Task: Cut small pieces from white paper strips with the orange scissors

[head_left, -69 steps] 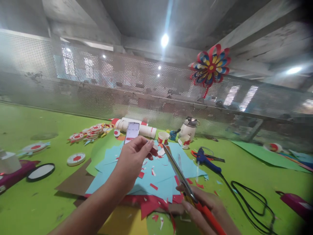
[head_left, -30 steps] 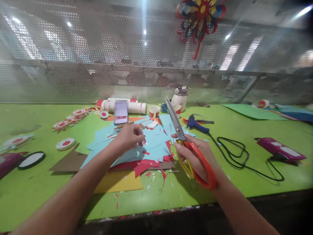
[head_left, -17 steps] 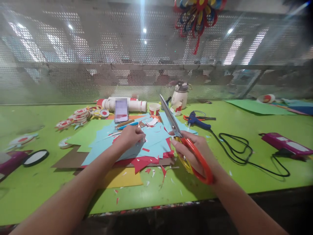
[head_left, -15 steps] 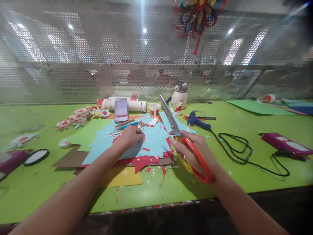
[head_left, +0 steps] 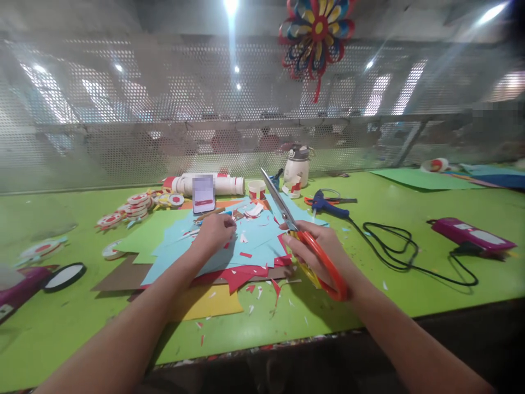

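Note:
My right hand (head_left: pixel 318 249) grips a pair of scissors (head_left: pixel 283 205) with orange and yellow handles. Their long metal blades point up and away, and look closed together. Over the pile of light blue paper (head_left: pixel 258 246) is my left hand (head_left: pixel 215 235), its fingers curled in; whatever they may pinch is too small or hidden to make out. Beyond that hand, brown and blue pen-like sticks (head_left: pixel 223 212) are partly covered. Small red and white paper scraps (head_left: pixel 246 255) lie around both hands.
A phone (head_left: pixel 204 194) leans against white paper-cup rolls (head_left: pixel 229 186). Red-and-white paper discs (head_left: pixel 137 205) are stacked left. A paper cup (head_left: pixel 257 189) and bottle (head_left: pixel 297 167) stand behind. Rightward, a blue glue gun (head_left: pixel 328 206) has its cord running to a purple power strip (head_left: pixel 471 235).
The view has tilted up and turned slightly right. My left hand has shifted a little toward the pen-like sticks, covering more of them. The scissors stay in my right hand.

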Tool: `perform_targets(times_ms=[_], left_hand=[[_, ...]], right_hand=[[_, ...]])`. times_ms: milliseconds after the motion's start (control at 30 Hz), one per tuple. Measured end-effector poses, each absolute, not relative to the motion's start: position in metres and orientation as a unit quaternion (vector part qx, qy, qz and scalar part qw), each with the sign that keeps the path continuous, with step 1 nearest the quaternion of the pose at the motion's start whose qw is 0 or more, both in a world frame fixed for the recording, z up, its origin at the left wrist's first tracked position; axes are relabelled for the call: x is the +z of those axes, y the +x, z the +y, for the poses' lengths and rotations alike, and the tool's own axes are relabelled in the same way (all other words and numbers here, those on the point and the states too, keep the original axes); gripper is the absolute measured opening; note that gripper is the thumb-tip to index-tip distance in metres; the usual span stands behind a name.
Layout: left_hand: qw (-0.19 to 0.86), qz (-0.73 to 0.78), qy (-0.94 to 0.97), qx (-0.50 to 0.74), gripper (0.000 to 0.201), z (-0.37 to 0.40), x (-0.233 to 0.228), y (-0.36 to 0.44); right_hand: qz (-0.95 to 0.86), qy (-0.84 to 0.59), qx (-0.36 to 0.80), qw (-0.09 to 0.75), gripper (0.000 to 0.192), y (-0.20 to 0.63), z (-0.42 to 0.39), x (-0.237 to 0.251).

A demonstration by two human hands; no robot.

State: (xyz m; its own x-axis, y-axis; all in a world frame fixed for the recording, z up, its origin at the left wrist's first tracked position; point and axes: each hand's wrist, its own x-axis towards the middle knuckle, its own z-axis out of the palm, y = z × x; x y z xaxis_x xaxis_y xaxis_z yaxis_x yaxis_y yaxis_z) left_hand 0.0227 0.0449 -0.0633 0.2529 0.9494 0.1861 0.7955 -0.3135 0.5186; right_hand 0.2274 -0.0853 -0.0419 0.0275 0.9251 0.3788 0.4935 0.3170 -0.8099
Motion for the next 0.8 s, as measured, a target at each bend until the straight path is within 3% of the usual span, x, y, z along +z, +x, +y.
perform_targets(times_ms=[200,533,800], left_hand=[[0.147,0.545,0.799,0.209,0.02,0.044,-0.054,0.017],[0.141,0.398,0.906,0.032,0.02,0.023,-0.046,0.025],[0.071,0.394,0.916,0.019,0.016,0.015,-0.052,0.028]], right_hand=[[-0.663,-0.531,0.208,0.485,0.028,0.226,-0.083,-0.046],[-0.657,-0.516,0.214,0.507,0.03,0.227,-0.077,-0.052],[-0.665,-0.505,0.196,0.514,0.024,0.226,-0.075,-0.053]])
